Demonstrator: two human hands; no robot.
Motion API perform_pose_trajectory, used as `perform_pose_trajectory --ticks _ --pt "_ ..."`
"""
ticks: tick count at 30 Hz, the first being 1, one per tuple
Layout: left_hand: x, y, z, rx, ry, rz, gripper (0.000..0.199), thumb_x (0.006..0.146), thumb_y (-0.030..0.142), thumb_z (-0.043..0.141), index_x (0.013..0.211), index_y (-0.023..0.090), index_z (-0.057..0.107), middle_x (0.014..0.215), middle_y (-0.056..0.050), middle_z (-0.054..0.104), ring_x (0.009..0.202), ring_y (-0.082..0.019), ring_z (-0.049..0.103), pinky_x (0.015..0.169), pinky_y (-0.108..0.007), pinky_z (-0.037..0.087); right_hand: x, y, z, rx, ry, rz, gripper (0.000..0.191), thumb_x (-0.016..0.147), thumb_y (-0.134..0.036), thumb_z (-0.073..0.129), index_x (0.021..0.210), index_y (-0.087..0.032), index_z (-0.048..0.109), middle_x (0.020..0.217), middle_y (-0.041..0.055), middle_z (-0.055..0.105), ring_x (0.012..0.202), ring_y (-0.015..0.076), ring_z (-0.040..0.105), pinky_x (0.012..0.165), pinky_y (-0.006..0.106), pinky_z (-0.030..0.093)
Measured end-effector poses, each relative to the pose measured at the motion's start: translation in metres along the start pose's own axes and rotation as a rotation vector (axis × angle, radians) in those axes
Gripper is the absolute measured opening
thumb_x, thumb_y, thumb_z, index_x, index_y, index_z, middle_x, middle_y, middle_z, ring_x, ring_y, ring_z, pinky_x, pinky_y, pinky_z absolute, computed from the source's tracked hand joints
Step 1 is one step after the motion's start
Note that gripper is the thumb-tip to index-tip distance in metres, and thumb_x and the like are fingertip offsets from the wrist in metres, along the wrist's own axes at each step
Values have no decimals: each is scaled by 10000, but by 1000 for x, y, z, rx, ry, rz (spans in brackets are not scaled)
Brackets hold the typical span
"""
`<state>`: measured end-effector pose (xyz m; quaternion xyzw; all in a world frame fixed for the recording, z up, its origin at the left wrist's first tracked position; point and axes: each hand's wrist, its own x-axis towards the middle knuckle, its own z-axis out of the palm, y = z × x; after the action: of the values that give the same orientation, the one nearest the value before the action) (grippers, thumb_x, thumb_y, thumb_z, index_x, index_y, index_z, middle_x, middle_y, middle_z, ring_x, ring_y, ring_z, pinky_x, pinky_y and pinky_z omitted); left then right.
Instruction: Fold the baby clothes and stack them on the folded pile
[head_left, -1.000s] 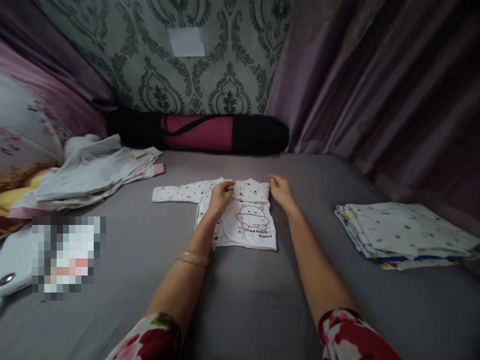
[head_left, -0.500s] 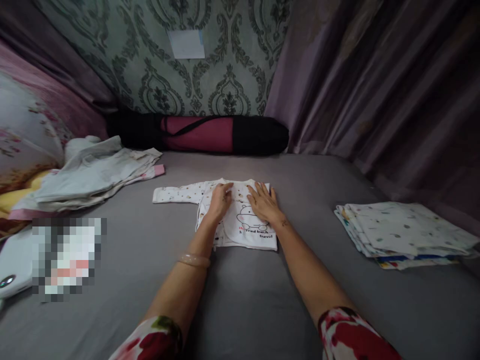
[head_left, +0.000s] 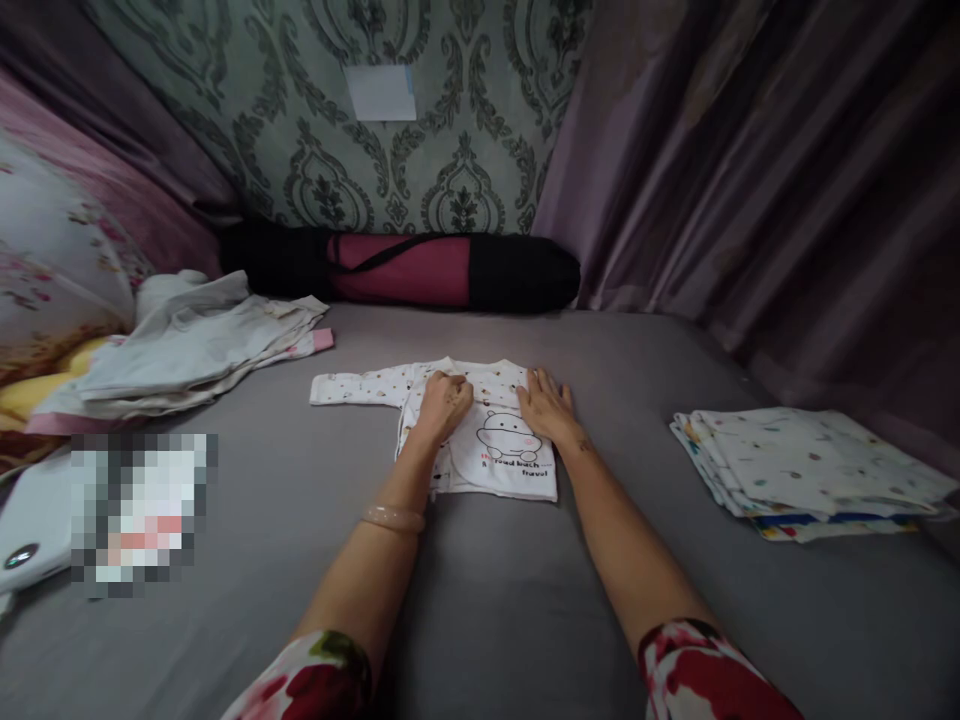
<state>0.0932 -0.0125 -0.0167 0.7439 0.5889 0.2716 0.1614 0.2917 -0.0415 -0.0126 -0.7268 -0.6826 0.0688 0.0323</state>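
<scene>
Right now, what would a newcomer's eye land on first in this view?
Most likely the small white shirt with a cartoon animal on its front, lying mid-view on the grey sheet, with the left hand and right hand on its upper part. Next, the long black and dark pink bag at the back, below the patterned wall. Then the folded cloth pile at the right.

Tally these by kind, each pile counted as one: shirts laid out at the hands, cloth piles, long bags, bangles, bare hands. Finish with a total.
Laid-out shirt: 1
Cloth piles: 2 (left pile, right pile)
Long bag: 1
Bangle: 1
Bare hands: 2 (left hand, right hand)
Total: 7
</scene>
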Motion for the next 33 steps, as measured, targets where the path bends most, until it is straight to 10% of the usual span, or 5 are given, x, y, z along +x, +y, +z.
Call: perform_pose_trajectory --ticks 5,15,33 --pt "-6 4 -8 58 -14 13 365 880 304 539 1171 127 669 1078 -147 596 1054 -262 539 985 -381 413 -3 -5 -6 -33 33 20 601 1017 -378 170 1530 -76 253 1604 173 211 1478 278 178 1172 525 137" --pt "-8 2 -17 210 -188 202 418 935 144 383 1334 174 504 1389 -114 548 1316 -236 445 1091 -391 345 -5 -73 1 70 -99 -381 606 983 -303 172 1547 -88 229 1620 97 182 1498 237 120 1200 502 66" --pt "-7 -5 -14 176 -239 104 392 968 225 395 1337 146 501 1508 -160 425 1407 -258 376 1136 -440 305 1 -12 3 -77 -44 -166 634 990 -351 179 1530 -22 237 1613 144 192 1491 242 144 1206 424 120"
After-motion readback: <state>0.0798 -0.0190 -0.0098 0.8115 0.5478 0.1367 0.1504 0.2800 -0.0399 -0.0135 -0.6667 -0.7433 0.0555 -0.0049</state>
